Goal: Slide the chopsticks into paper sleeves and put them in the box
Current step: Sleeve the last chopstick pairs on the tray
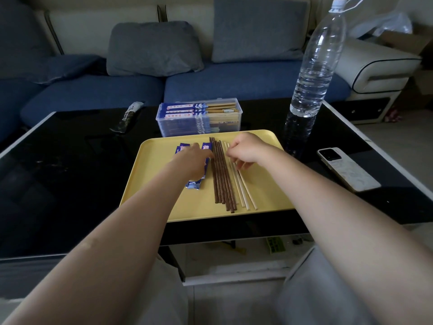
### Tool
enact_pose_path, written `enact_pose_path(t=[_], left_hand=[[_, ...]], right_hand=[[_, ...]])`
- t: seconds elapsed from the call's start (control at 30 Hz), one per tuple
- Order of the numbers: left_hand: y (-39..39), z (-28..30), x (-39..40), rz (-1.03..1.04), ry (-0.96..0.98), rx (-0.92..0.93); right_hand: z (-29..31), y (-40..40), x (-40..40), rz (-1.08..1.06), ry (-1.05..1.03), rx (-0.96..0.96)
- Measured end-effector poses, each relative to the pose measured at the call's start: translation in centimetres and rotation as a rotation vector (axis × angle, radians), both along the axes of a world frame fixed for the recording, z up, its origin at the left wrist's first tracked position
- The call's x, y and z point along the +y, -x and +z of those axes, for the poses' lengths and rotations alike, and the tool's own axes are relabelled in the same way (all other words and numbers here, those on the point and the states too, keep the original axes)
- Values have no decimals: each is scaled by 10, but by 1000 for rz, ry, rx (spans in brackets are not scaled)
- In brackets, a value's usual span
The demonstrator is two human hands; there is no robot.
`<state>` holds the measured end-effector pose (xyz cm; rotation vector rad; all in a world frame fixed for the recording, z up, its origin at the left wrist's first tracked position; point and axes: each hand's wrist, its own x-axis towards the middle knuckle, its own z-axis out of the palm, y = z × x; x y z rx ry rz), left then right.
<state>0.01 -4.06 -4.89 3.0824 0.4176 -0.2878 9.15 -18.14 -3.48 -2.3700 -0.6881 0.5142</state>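
Observation:
A yellow tray (262, 198) on the black table holds several dark brown chopsticks (221, 181) side by side and a few pale chopsticks (243, 191) to their right. Blue paper sleeves (194, 184) lie at the tray's left. My left hand (192, 161) rests flat on the sleeves, fingers stretched toward the brown chopsticks. My right hand (248, 150) hovers over the pale chopsticks with fingers curled down, fingertips touching them. Behind the tray stands a clear plastic box (199, 117) with sleeved chopsticks inside.
A tall water bottle (314, 66) stands at the tray's back right. A phone (346, 168) lies right of the tray. A dark wrapper (127, 117) lies at the back left. A blue sofa with grey cushions is behind the table.

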Motion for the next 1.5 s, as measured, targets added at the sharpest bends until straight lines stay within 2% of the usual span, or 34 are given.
enact_pose_path(t=[0.23, 0.37, 0.47, 0.53, 0.63, 0.73, 0.83, 0.93, 1.0, 1.03, 1.17, 1.23, 1.33, 1.43, 1.5], left_hand=[[-4, -5, -5, 36, 69, -39], [-3, -4, -7, 131, 146, -40], [-5, -3, -2, 207, 203, -112], [-5, -2, 3, 299, 325, -209], [-7, 0, 8, 442, 636, -381], [-6, 10, 4, 505, 962, -517], [-7, 16, -8, 509, 1152, -607], [-8, 15, -13, 475, 1308, -647], [-11, 11, -15, 418, 1213, -632], [-12, 9, -16, 357, 1064, -630], [-6, 14, -16, 130, 269, -689], [-2, 18, -17, -2, 27, -600], [-4, 17, -16, -40, 1, -484], [-4, 15, -14, 67, 173, -441], [-4, 14, -11, 122, 245, -394]], right_hand=[[-7, -2, -1, -12, 136, -11], [-8, -2, 0, -23, 137, -4], [-7, -3, 0, -18, 125, -16], [-7, -4, 0, -23, 80, -26], [-2, -2, 1, -23, -53, 33], [5, 4, 1, 6, -249, 298], [9, 9, 4, -12, -415, 485], [12, 10, 6, -119, -587, 587], [13, 10, 5, -177, -583, 553], [14, 9, 5, -199, -551, 502], [13, 4, 0, -256, -425, 334], [13, 1, -2, -231, -413, 358], [11, -2, -3, -194, -391, 384], [9, -2, -2, -211, -390, 382], [6, -2, -2, -212, -294, 295]])
